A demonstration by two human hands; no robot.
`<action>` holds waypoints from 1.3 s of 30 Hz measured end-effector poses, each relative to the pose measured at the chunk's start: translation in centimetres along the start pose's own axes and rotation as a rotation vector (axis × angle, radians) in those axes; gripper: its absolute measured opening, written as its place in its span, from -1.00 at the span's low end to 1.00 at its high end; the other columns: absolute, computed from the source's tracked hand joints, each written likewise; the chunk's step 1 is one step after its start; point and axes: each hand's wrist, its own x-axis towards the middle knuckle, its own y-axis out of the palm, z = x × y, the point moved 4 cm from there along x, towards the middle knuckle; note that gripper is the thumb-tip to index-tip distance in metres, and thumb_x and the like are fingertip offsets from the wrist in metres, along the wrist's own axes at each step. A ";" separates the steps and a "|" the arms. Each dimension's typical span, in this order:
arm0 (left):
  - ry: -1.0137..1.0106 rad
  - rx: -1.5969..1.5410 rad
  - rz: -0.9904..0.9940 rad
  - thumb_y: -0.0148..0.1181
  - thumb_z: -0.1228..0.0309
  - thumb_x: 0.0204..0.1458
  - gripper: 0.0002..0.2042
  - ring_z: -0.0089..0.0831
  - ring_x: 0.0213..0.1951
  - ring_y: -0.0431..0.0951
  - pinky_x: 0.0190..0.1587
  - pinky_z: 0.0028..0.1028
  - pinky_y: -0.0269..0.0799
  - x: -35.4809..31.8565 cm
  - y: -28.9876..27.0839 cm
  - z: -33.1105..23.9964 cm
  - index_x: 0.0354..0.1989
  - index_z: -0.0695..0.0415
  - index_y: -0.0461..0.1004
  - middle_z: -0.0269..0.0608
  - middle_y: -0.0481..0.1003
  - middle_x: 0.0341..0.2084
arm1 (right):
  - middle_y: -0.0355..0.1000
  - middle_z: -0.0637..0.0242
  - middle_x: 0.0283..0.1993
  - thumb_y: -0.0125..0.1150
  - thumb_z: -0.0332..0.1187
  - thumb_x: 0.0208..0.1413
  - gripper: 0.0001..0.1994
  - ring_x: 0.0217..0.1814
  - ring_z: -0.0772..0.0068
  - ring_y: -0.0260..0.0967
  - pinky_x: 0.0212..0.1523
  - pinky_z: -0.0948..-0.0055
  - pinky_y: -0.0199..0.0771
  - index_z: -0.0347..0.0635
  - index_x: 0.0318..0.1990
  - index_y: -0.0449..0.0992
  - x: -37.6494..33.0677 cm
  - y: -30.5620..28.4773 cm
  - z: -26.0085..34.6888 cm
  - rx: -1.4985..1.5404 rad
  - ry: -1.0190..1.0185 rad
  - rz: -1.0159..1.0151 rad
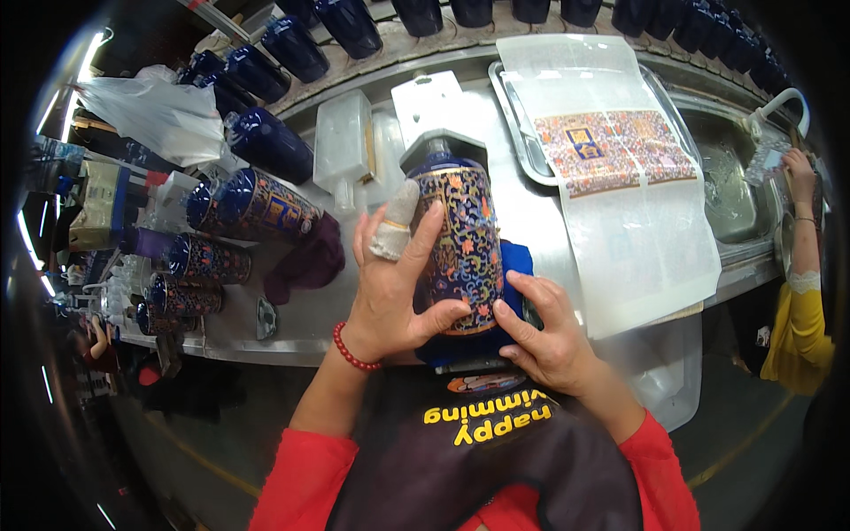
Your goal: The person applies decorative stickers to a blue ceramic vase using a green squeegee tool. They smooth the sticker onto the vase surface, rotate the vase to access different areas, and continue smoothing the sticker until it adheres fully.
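Apron: dark bib (496, 460) with yellow lettering is seen nearest the lens, at 6 o'clock, worn over red sleeves.
Left hand (390, 292): laid open against the left flank of the dark-blue ceramic vase with a multicoloured floral wrap (460, 248); fingers spread, thumb hooked under its base; a bandaged fingertip (394, 221) and red bead bracelet (352, 350) are noted.
Right hand (544, 332): fingers spread and pressed flat by the vase's lower right, over a blue cloth (513, 265).
Vase position: lying at centre on the steel desk (292, 323), neck toward 12 o'clock.
Done, as judged: patterned wrap appears already laid on; it seems to be being smoothed. Finished patterned vases (212, 257) lie at 9 o'clock.
Left: plain blue vases (292, 44) line the 12 o'clock edge; a decal sheet (611, 150) waits in a tray at 1 o'clock.
Hidden: vase's underside, far seam, right palm contact; another person's arm (801, 221) at 3 o'clock is cut off.
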 end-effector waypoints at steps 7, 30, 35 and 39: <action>-0.051 -0.117 -0.127 0.04 -0.18 0.27 -0.26 0.12 0.38 0.22 0.46 0.11 -0.23 1.2 -1.1 0.9 0.45 0.12 0.30 0.11 0.36 0.32 | 0.20 -0.16 0.38 0.15 -0.14 0.34 -0.49 0.35 -0.22 0.21 0.36 -0.02 0.23 -0.27 0.33 0.41 5.1 -2.3 -1.2 0.068 0.102 -0.120; -0.052 0.014 -0.128 0.12 -0.09 0.25 -0.29 0.10 0.31 0.29 0.43 0.17 -0.15 2.4 -0.4 1.0 0.44 0.13 0.30 0.07 0.40 0.29 | 0.18 -0.13 0.39 0.13 -0.11 0.37 -0.42 0.39 -0.18 0.18 0.39 0.06 0.21 -0.28 0.41 0.32 9.7 -0.3 -3.6 0.144 0.159 -0.103; -0.043 -0.017 -0.115 0.11 -0.21 0.20 -0.19 0.14 0.32 0.28 0.42 0.20 -0.15 2.3 -1.2 -0.1 0.44 0.19 0.27 0.17 0.36 0.30 | 0.16 -0.14 0.41 0.06 -0.07 0.41 -0.37 0.41 -0.16 0.16 0.43 0.09 0.15 -0.37 0.44 0.22 8.8 -0.2 -4.5 0.195 0.223 -0.117; 0.023 0.100 0.083 0.29 -0.30 -0.02 0.00 0.25 0.41 0.12 0.44 0.31 -0.33 -0.6 -0.8 -4.2 0.46 0.19 0.23 0.25 0.14 0.44 | 0.17 -0.16 0.41 0.03 -0.02 0.43 -0.31 0.43 -0.14 0.15 0.45 0.11 0.12 -0.42 0.47 0.14 6.4 -0.3 -5.3 0.218 0.283 -0.124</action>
